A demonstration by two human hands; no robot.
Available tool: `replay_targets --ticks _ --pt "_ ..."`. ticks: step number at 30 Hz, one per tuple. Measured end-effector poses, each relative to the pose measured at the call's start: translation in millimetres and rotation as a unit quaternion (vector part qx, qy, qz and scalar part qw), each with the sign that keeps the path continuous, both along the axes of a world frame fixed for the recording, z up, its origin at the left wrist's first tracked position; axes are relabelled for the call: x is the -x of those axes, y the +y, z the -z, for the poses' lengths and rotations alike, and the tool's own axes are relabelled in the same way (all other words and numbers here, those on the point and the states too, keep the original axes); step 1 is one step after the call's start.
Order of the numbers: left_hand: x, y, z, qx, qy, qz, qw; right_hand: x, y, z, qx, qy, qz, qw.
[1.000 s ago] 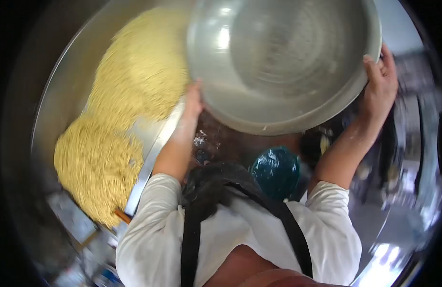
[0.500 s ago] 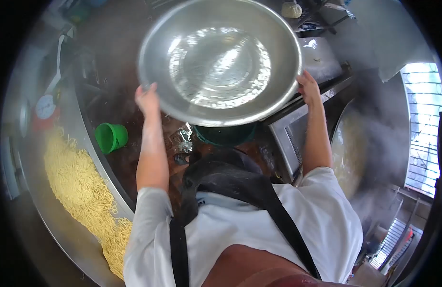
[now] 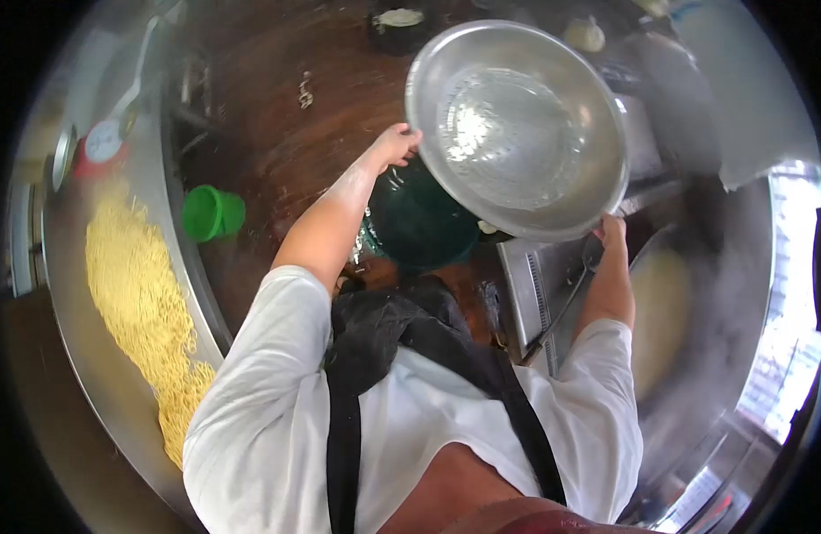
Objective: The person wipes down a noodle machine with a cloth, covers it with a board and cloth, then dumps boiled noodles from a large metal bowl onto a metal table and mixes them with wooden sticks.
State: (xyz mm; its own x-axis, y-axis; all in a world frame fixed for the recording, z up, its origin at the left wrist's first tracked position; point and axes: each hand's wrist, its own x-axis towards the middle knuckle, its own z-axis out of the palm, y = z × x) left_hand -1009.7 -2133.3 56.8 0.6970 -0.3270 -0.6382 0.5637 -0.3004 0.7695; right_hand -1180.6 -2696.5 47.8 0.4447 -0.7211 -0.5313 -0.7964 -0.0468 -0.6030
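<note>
A large shiny metal basin (image 3: 517, 133) is held up in front of me, tilted so its inside faces my view. Its inner surface looks wet, with drops on it. My left hand (image 3: 394, 146) grips the rim on the left side. At the lower right of the rim my right hand (image 3: 611, 230) is closed on the edge, its fingers partly hidden. Beneath the basin stands a dark green tub (image 3: 419, 222), partly covered by it.
Yellow noodles (image 3: 144, 303) lie along a metal counter (image 3: 99, 392) on my left, near a red-and-white scale (image 3: 103, 147). A green bucket (image 3: 213, 214) stands beside the counter. To the right, a large steaming pan (image 3: 664, 311) sits past a metal unit (image 3: 524, 294).
The basin has swung to the right and tilted, its right side now lower. Both hands moved with it, and more of the green tub and floor shows.
</note>
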Motion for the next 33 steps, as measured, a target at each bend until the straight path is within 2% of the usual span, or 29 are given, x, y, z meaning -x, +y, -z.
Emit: replay_targets --ticks 1,3,5,7,9,10,11,12,13,14,15,16,17,18,19,20,22,24,25,27,32,33 --pt "19.2 14.3 -3.3 -0.031 -0.035 -0.032 0.998 0.5 -14.1 12.9 -0.004 -0.007 0.019 1.000" --pt "57.9 66.3 -4.4 -0.095 -0.166 0.005 0.981 0.7 -74.9 63.7 -0.046 -0.042 -0.026 0.998" --pt "117.7 127.1 -36.3 -0.153 -0.223 -0.064 0.960 -42.1 -33.8 28.6 0.139 -0.034 -0.140 0.980" --pt "189.0 201.8 -53.9 -0.163 -0.221 -0.205 0.939 -97.2 19.3 5.6 0.326 -0.071 -0.225 0.915" --pt "268.9 280.2 -56.8 -0.294 -0.245 -0.335 0.861 -152.7 92.6 -17.2 0.441 -0.139 -0.252 0.850" --pt "312.7 317.9 -58.7 -0.360 -0.265 -0.400 0.800 -176.5 135.8 -23.2 0.457 -0.172 -0.267 0.831" --pt "356.6 351.0 -59.6 -0.417 -0.238 -0.453 0.751 -194.2 171.3 -31.5 0.461 -0.189 -0.289 0.817" --pt "398.6 377.6 -76.7 -0.446 -0.126 -0.503 0.730 -213.8 246.2 -40.3 0.388 -0.268 -0.393 0.790" --pt "446.2 398.1 -67.8 -0.516 -0.152 -0.544 0.644 -233.3 322.4 -49.4 0.284 -0.331 -0.491 0.754" --pt "506.4 425.7 -46.4 -0.631 -0.152 -0.485 0.586 -201.6 447.6 -102.2 0.174 -0.319 -0.543 0.757" --pt "556.4 440.0 -46.1 -0.675 -0.078 -0.487 0.549 -212.1 521.7 -100.9 -0.075 -0.323 -0.611 0.719" --pt "616.3 450.1 -30.8 -0.674 -0.052 -0.551 0.489 -195.6 599.6 -118.9 -0.110 -0.310 -0.675 0.660" --pt "687.5 457.8 1.5 -0.779 0.017 -0.434 0.452 -173.2 671.8 -143.1 -0.081 -0.276 -0.745 0.602" --pt "708.4 433.9 -31.4 -0.751 0.155 -0.447 0.461 -155.4 731.8 -156.8 -0.097 -0.263 -0.791 0.544" --pt "735.5 423.5 -42.5 -0.641 0.261 -0.545 0.472 -136.6 779.2 -171.5 -0.106 -0.250 -0.831 0.485" --pt "719.9 397.4 -80.9 -0.583 0.273 -0.633 0.430 -116.6 821.8 -187.8 -0.095 -0.239 -0.867 0.426" --pt "824.4 369.3 18.5 -0.560 0.453 -0.576 0.387 -80.7 888.8 -206.3 -0.091 -0.232 -0.913 0.323" --pt "814.9 341.6 -0.6 -0.398 0.451 -0.665 0.444 -53.4 934.5 -206.6 -0.113 -0.226 -0.932 0.259" --pt "811.6 334.0 2.6 -0.414 0.465 -0.641 0.449 -42.5 951.4 -203.8 -0.125 -0.218 -0.938 0.240" --pt "796.2 324.1 -3.3 -0.463 0.395 -0.685 0.400 -28.4 979.4 -202.0 -0.135 -0.207 -0.952 0.183" --pt "815.5 317.2 -5.0 -0.458 0.400 -0.672 0.423 -33.3 1022.4 -178.2 -0.102 -0.135 -0.983 0.074" --pt "829.6 312.4 -3.8 -0.441 0.402 -0.674 0.435 -41.1 1028.3 -176.4 -0.089 -0.125 -0.986 0.071"
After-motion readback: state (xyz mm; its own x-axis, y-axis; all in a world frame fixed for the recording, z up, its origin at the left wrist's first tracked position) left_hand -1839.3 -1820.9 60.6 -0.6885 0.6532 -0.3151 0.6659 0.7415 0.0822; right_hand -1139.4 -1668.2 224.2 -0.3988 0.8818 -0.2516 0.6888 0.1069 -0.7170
